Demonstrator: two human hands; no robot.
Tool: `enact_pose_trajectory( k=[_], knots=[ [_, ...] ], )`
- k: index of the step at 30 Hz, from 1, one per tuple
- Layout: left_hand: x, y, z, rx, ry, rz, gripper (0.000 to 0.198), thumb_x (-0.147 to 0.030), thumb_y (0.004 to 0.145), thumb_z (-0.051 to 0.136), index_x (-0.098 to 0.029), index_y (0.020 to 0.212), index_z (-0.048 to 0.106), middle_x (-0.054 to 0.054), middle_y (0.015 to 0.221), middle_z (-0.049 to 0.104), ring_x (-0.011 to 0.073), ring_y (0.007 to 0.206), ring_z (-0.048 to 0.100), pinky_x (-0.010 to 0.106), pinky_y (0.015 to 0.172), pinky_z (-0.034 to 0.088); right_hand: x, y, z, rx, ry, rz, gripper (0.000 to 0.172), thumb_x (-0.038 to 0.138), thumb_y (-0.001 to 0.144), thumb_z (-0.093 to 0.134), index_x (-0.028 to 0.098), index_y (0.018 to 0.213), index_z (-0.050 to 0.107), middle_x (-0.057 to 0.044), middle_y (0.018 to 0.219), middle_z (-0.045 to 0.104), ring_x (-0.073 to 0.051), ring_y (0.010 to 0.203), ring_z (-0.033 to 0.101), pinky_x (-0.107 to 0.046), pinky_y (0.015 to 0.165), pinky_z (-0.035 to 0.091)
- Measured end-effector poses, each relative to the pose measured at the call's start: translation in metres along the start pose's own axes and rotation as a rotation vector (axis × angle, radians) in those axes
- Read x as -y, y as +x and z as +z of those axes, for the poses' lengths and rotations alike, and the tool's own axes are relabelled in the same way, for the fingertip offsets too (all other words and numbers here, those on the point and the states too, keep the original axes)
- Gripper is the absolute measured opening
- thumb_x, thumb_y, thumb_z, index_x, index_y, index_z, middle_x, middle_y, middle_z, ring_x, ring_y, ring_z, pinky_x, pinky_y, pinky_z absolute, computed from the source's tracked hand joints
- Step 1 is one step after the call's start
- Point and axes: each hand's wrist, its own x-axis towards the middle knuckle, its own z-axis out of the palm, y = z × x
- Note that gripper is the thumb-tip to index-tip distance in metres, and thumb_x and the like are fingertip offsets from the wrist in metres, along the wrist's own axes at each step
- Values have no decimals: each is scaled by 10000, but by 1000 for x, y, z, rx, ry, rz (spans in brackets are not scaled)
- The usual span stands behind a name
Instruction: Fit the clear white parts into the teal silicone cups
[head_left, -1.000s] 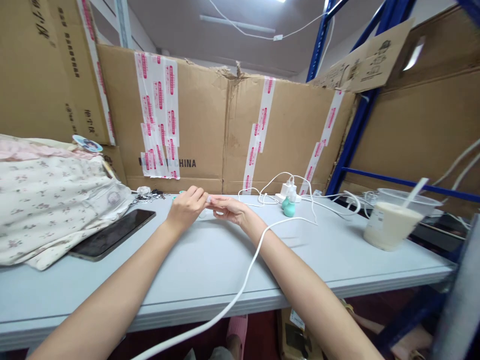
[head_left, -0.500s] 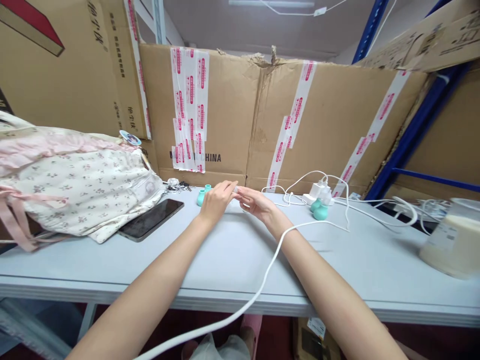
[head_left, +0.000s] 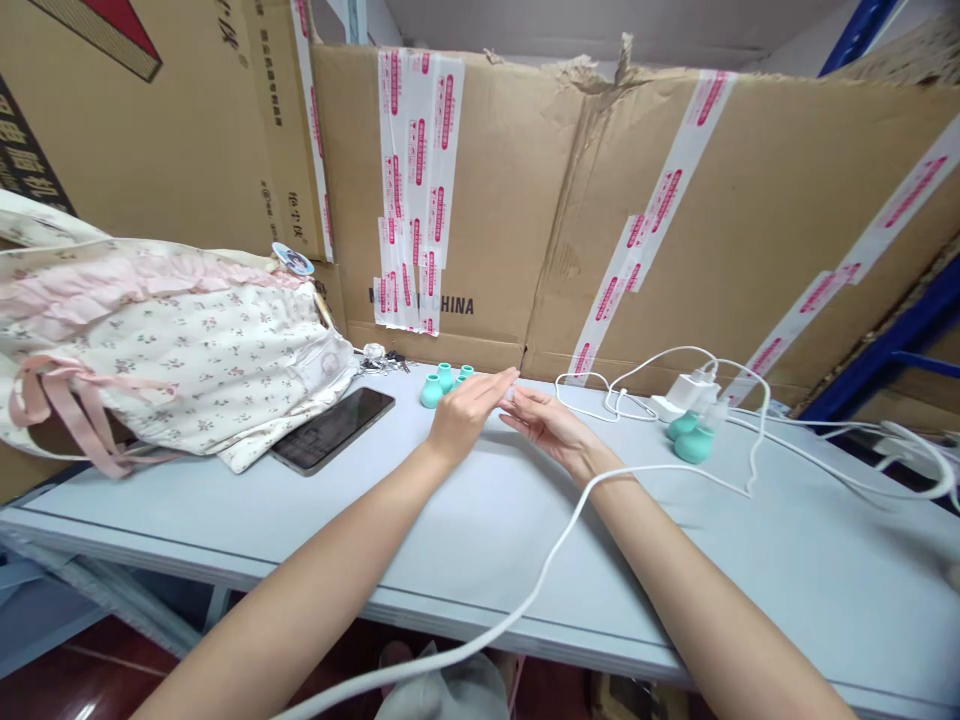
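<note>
My left hand [head_left: 466, 408] and my right hand [head_left: 551, 422] meet above the middle of the table. Their fingertips close on a small pale, see-through piece [head_left: 510, 394], mostly hidden by the fingers, so its kind cannot be made out. Just behind my left hand several small teal rubber bulbs [head_left: 431, 391] stand upright with their open necks up. To the right of my right hand lie more teal bulbs [head_left: 694, 444], one with a clear tip on it. A white cable [head_left: 551, 560] runs across my right wrist and down towards me.
On the left, a dark phone [head_left: 334, 430] lies partly beside a floral cloth bag [head_left: 187, 350]. Keys [head_left: 382, 360] are near the back. A white charger [head_left: 686, 393] with looping cables stands at the back right. Taped cardboard [head_left: 510, 200] walls the rear of the grey table [head_left: 480, 545].
The view has shifted, so the scene sits differently in the frame. More teal bulbs show behind my left hand. Both hands stay together at the small piece.
</note>
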Motion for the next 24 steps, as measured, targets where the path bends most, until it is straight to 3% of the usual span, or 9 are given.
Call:
enact_pose_trajectory(
  k=[9,16,24],
  knots=[
    [-5,2,-4,6,-73,120,288,-103,866,443,-97,1139,535,74,1087,625,134,996,582,241,842,499,2,-3,-8,48,2,57,245,236,530,801,136,602,588,18,647,550,-73,659,568,-213,669,516],
    [-8,4,-6,21,-89,188,328,-87,867,412,-66,1185,493,115,1132,598,136,1082,543,237,887,479,5,-4,-15,82,-3,86,282,230,477,823,139,670,640,13,657,567,-56,616,564,-170,662,503],
    [-10,8,4,40,-148,-31,418,-152,904,368,-148,1322,381,73,1071,616,127,994,566,241,845,481,11,-3,-8,-28,1,-34,326,255,430,840,181,694,664,-2,682,620,-104,638,604,-259,762,495]
  ],
)
